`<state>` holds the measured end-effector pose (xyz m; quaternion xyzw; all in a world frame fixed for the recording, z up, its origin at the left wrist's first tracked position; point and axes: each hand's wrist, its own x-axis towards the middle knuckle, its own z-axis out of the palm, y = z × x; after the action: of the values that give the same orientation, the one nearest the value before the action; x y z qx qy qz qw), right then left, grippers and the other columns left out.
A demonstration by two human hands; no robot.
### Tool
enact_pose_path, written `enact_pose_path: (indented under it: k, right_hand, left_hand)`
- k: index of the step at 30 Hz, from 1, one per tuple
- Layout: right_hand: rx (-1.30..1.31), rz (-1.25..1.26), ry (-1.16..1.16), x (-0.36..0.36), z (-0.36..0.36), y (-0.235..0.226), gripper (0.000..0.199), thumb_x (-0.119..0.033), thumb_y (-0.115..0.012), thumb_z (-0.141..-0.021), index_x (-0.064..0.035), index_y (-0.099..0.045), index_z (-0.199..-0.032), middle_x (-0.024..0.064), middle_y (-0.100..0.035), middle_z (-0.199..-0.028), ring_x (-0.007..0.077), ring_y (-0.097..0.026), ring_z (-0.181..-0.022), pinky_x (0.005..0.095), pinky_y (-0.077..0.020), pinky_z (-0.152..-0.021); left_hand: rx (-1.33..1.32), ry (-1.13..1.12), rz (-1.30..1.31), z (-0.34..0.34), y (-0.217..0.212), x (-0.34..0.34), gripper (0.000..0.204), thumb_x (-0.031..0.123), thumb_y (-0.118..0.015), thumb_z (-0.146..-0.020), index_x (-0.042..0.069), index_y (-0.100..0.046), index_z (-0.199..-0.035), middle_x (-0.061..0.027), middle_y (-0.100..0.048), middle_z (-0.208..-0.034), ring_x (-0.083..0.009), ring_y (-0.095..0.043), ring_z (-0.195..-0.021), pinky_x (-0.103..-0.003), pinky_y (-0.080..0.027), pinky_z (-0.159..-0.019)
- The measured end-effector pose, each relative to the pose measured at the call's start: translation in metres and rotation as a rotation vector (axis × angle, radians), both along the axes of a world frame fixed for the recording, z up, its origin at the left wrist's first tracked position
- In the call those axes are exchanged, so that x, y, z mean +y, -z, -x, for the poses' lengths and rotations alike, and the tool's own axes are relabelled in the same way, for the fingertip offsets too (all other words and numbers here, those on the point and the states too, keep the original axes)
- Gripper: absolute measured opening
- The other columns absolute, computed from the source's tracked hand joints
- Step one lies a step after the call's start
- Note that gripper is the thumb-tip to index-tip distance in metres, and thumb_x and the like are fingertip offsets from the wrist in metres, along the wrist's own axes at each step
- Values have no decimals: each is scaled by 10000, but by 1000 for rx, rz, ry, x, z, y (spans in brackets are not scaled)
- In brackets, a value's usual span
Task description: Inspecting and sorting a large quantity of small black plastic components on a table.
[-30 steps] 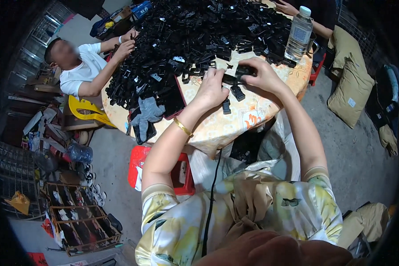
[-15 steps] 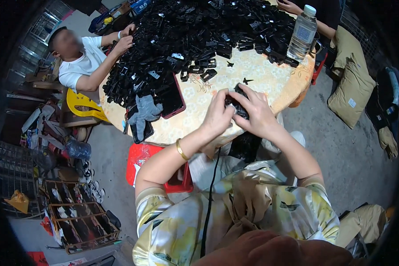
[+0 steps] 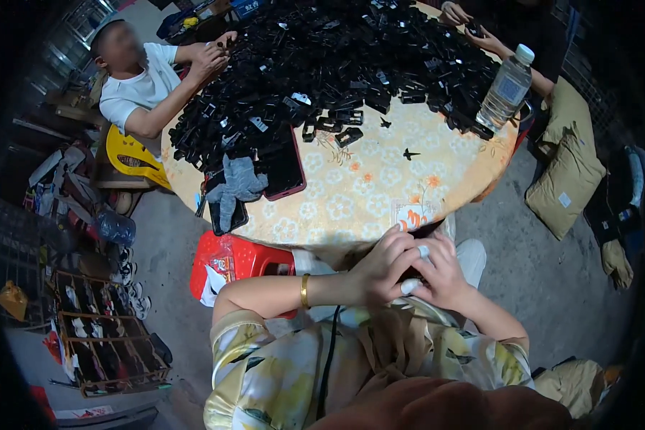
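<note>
Although many black plastic parts (image 3: 337, 57) are heaped beyond the fingers, across the far side of the cloth-covered round table (image 3: 315, 208), how many have been finished cannot be judged, since handled and unhandled pieces cannot be told apart. At far left, well beyond the fingers, the edge of the heap is attended by a white-shirted co-worker (image 3: 132, 86). Left of the fingers, on the nearer part of the table, a grey cloth (image 3: 236, 183) is set beside a dark-screened tablet (image 3: 285, 172) with a red edge. Ahead and slightly left of the fingers, a few rectangular black frames (image 3: 349, 137) are found at the heap's near border. Just off the near table edge, the left hand (image 3: 383, 266), banded at the wrist by a gold bracelet (image 3: 304, 292), is brought against the right hand (image 3: 443, 272). The fingers are curled and drawn together, not spread; whether a part is pinched between them is hidden and cannot be told. Straight ahead of them, a cross-shaped black piece (image 3: 411, 154) is seen alone. Beyond and to their right, a clear plastic bottle (image 3: 509, 89) is placed beside the heap.
</note>
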<state>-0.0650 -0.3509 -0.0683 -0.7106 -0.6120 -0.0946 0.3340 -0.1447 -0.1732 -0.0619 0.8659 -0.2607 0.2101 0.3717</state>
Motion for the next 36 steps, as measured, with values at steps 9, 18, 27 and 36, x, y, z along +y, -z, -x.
enact_pose_path:
  k: [9,18,27,36]
  right_hand:
    - [50,-223,-2,64,-97,-69,274,-75,-663,-718,1,-610,-977,178,-595,-1017,333,-593,-923,377,-480,-807]
    - [-420,-36,150,236,-202,-102,497,-291,-671,-768,-53,-525,-1179,158,-470,-1262,341,-439,-1159,407,-398,-942]
    - [-539,88,202,368,-191,-96,570,-520,-595,-772,-221,-508,-1250,145,-398,-1352,328,-313,-1289,624,-239,-995]
    - [-543,142,126,333,-193,-73,443,-315,-645,-710,-179,-556,-1122,80,-485,-1223,329,-446,-1137,546,-324,-952]
  left_hand:
    - [173,-466,-337,-94,-35,78,385,150,-602,-738,-19,-535,-1077,-213,-484,-1102,-383,-399,-1129,-479,-302,-982]
    - [83,-553,-428,-117,-7,83,470,240,-606,-744,2,-500,-1135,-205,-465,-1136,-381,-340,-1217,-559,-182,-1044]
    - [157,-517,-517,-114,-14,90,635,347,-531,-840,-26,-365,-1326,-221,-339,-1348,-393,-237,-1280,-700,-69,-992]
    - [248,-505,-484,-111,-19,96,597,255,-594,-795,18,-383,-1301,-211,-353,-1282,-373,-290,-1236,-678,-134,-990]
